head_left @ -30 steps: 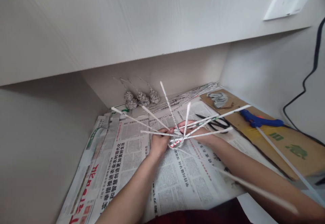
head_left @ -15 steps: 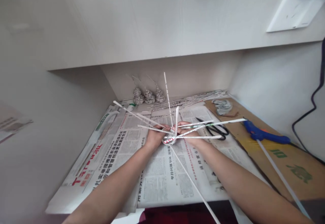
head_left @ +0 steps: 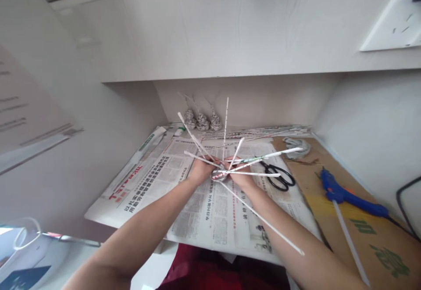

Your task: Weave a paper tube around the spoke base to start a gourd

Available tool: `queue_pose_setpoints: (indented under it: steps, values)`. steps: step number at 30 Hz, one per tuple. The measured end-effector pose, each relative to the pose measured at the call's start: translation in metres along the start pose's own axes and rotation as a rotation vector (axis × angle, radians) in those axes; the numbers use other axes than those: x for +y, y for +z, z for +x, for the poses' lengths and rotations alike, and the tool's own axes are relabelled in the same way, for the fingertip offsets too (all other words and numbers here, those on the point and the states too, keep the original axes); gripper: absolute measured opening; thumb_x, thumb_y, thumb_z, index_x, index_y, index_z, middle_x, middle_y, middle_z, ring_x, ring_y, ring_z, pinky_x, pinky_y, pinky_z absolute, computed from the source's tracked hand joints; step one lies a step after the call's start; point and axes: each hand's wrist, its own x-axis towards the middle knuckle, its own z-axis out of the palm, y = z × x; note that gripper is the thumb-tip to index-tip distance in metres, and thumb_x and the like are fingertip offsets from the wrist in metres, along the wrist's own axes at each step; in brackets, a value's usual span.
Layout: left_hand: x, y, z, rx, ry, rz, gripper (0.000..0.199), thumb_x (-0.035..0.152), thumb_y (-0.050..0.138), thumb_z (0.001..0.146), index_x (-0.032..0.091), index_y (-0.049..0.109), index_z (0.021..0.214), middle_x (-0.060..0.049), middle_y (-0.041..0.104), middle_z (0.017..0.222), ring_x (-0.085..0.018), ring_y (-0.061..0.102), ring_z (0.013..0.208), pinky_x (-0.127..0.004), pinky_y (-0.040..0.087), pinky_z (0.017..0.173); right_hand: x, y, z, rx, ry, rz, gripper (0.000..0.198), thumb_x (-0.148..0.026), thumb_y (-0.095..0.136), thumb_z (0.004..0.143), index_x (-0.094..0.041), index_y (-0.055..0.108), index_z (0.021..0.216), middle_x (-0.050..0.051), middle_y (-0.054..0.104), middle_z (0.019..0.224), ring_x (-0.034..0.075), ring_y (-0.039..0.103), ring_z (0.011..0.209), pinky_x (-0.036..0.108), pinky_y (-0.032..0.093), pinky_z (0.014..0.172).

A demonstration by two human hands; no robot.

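Between my two hands sits a small woven piece of rolled newspaper (head_left: 219, 176), with several paper sticks fanning out from it to the back, left and right. One long paper stick (head_left: 263, 218) runs from it toward the front right, across my right forearm. My left hand (head_left: 201, 170) grips the piece from the left, fingers closed round its far side. On the other side my right hand (head_left: 239, 177) holds it too, its fingertips partly hidden behind the sticks. Black-handled scissors (head_left: 279, 177) lie just right of my right hand.
Newspaper sheets (head_left: 158, 189) cover the table. Three gourd-shaped woven pieces (head_left: 202, 121) stand at the back, beside a pile of paper sticks (head_left: 256, 132). On the right, cardboard (head_left: 348, 224) bears a blue glue gun (head_left: 351, 198) and a crumpled grey bundle (head_left: 296, 148). A cabinet front (head_left: 210, 35) overhangs.
The view has shifted and tilted. The woven piece has turned a little in my hands, and its long loose stick now swings farther right. Both hands keep their hold.
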Motion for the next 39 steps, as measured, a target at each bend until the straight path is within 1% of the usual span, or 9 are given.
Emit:
queue_pose_setpoints:
  steps: [2,6,13,17,20,25,29,34,39]
  values:
    - [-0.001,-0.001,-0.003,0.027,0.009,-0.01,0.018,0.028,0.066,0.064,0.013,0.069,0.073,-0.007,0.069,0.071,-0.018,0.062,0.065,-0.027,0.047,0.063,0.0,0.0,0.0,-0.02,0.041,0.049,0.018,-0.032,0.063,0.067,-0.018,0.064,0.078,0.003,0.066,0.069,0.017,0.06,0.062,0.028,0.045,0.058]
    - [-0.003,-0.003,-0.006,-0.025,0.044,-0.057,0.019,0.03,0.065,0.065,0.014,0.068,0.076,-0.006,0.069,0.072,-0.017,0.061,0.065,-0.026,0.047,0.063,0.004,0.001,0.001,-0.009,0.068,0.182,0.018,-0.03,0.067,0.064,-0.017,0.064,0.075,0.003,0.066,0.07,0.017,0.059,0.064,0.028,0.045,0.058]
    - [-0.011,-0.001,0.004,-0.102,0.077,-0.069,0.021,0.033,0.064,0.068,0.015,0.065,0.079,-0.006,0.067,0.074,-0.016,0.06,0.067,-0.026,0.045,0.063,0.006,0.003,0.002,0.081,0.112,0.291,0.022,-0.034,0.066,0.065,-0.015,0.064,0.078,0.003,0.061,0.061,0.013,0.052,0.048,0.025,0.04,0.045]
    - [-0.016,-0.008,0.003,-0.055,0.12,-0.047,0.017,0.033,0.061,0.072,0.016,0.06,0.077,-0.003,0.062,0.068,-0.014,0.055,0.062,-0.024,0.041,0.059,0.0,0.013,-0.001,0.063,0.127,0.343,0.025,-0.036,0.067,0.065,-0.014,0.064,0.077,0.001,0.058,0.057,0.01,0.047,0.042,0.022,0.036,0.038]
    - [-0.015,-0.014,0.002,-0.035,0.166,-0.053,0.015,0.031,0.059,0.074,0.017,0.059,0.076,-0.001,0.06,0.069,-0.013,0.054,0.064,-0.022,0.041,0.059,-0.002,0.019,-0.004,0.059,0.105,0.354,0.026,-0.036,0.07,0.062,-0.014,0.062,0.073,0.0,0.056,0.054,0.009,0.045,0.041,0.021,0.034,0.037]
    - [-0.012,-0.017,0.004,-0.129,0.087,-0.116,0.018,0.032,0.06,0.073,0.017,0.064,0.081,-0.004,0.065,0.073,-0.016,0.058,0.066,-0.025,0.043,0.06,-0.005,0.017,-0.008,0.069,0.132,0.332,0.024,-0.037,0.068,0.066,-0.016,0.061,0.075,0.0,0.06,0.058,0.012,0.05,0.045,0.023,0.038,0.041]
    - [-0.009,-0.016,0.004,-0.08,0.051,-0.125,0.017,0.029,0.063,0.07,0.018,0.068,0.08,-0.005,0.069,0.08,-0.019,0.062,0.075,-0.028,0.045,0.068,-0.01,0.014,-0.012,0.045,0.105,0.257,0.024,-0.037,0.066,0.069,-0.017,0.064,0.082,0.001,0.061,0.063,0.012,0.052,0.049,0.023,0.039,0.044]
    - [-0.007,-0.014,0.001,-0.071,-0.058,-0.169,0.021,0.03,0.067,0.065,0.015,0.068,0.08,-0.007,0.07,0.077,-0.019,0.062,0.07,-0.028,0.046,0.063,-0.011,0.015,-0.015,0.046,0.051,0.198,0.021,-0.035,0.065,0.071,-0.017,0.064,0.081,0.001,0.062,0.067,0.014,0.056,0.059,0.024,0.044,0.055]
    - [-0.006,-0.013,-0.002,-0.075,-0.05,-0.176,0.023,0.032,0.068,0.065,0.014,0.068,0.08,-0.008,0.069,0.079,-0.019,0.062,0.072,-0.028,0.047,0.065,-0.015,0.014,-0.016,0.043,0.04,0.184,0.021,-0.036,0.06,0.074,-0.016,0.064,0.081,0.002,0.062,0.067,0.014,0.056,0.059,0.025,0.043,0.055]
